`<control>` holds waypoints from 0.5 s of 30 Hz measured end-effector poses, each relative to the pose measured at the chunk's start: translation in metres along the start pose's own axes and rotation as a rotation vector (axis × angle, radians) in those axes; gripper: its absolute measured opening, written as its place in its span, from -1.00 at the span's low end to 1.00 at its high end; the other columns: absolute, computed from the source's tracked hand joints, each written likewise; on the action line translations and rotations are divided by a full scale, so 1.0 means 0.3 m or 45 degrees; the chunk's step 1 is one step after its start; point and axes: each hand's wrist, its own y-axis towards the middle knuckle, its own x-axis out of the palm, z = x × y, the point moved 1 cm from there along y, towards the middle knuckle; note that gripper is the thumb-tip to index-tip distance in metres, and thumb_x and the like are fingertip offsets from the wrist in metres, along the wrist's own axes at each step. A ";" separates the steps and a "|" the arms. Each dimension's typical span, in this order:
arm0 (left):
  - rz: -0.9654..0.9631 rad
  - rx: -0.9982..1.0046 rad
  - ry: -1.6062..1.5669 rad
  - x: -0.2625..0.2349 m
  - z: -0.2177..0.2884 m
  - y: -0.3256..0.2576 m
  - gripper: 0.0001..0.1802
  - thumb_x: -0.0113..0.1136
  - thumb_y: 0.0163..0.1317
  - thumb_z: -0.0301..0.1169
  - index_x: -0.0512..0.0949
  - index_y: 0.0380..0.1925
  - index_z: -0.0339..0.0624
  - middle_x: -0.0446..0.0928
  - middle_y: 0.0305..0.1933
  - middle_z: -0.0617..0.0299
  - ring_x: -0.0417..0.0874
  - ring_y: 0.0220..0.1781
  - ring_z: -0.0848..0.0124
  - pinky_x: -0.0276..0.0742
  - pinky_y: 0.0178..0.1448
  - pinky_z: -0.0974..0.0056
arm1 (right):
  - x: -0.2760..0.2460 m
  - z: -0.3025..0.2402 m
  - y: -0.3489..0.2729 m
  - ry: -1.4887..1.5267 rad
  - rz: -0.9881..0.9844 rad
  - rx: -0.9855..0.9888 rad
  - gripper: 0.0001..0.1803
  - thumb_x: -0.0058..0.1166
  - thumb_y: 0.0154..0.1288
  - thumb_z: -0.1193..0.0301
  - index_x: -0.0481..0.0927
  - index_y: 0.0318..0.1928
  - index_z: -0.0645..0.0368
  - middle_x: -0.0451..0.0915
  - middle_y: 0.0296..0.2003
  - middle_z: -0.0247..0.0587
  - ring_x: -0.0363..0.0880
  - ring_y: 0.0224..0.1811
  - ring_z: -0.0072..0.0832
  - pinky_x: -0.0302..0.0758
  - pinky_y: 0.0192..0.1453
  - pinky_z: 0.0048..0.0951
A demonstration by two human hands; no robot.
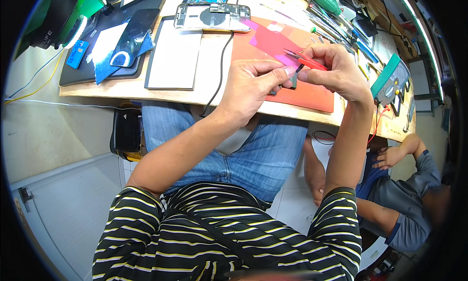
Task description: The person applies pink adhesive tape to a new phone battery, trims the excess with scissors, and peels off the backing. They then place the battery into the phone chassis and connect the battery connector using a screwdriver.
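Note:
Over the front of an orange-red mat (312,98), my two hands are close together. My left hand (251,83) pinches a small dark part (292,81), probably a phone component. Fingers cover most of it. A red tool with two thin metal prongs (314,64) is gripped in my right hand (339,69), its prongs toward the far left. A short black tip by my right thumb nearly meets my left fingertips. Beyond my hands, a pink sheet (268,39) lies on the mat. An opened phone housing (212,18) sits behind, at the mat's far left corner.
A white-topped pad (170,61) lies left, near a dark phone (134,37) on blue cloth. Screwdrivers and tweezers (336,30) crowd the far right. A green-edged multimeter (390,81) stands at the right edge. Another person (399,183) sits at my right.

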 end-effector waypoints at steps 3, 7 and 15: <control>-0.015 -0.011 -0.043 -0.008 0.004 0.005 -0.82 0.38 0.35 -0.35 0.78 -0.26 -0.25 0.73 -0.39 0.23 0.60 -0.41 0.60 0.57 -0.23 0.47 | -0.007 -0.002 -0.007 -0.056 -0.006 0.041 -0.68 0.42 0.28 0.28 0.72 -0.12 0.25 0.52 -0.54 -0.59 0.29 -0.60 -0.87 0.13 -0.56 -0.69; -0.008 0.013 -0.079 -0.007 0.009 0.007 -0.83 0.38 0.35 -0.35 0.77 -0.29 -0.24 0.72 -0.40 0.23 0.60 -0.42 0.61 0.57 -0.25 0.47 | -0.025 -0.008 -0.015 -0.095 -0.010 0.104 -0.61 0.36 0.34 0.09 0.75 -0.20 0.22 0.41 -0.65 -0.60 0.24 -0.67 -0.85 0.09 -0.63 -0.67; -0.021 -0.019 -0.010 -0.003 0.005 -0.007 -0.83 0.37 0.36 -0.36 0.76 -0.30 -0.26 0.71 -0.40 0.22 0.60 -0.42 0.60 0.56 -0.26 0.44 | -0.061 -0.027 -0.016 -0.150 -0.175 0.045 -0.48 0.30 0.39 -0.04 0.77 -0.29 0.26 0.37 -0.65 -0.59 0.26 -0.61 -0.78 0.13 -0.57 -0.59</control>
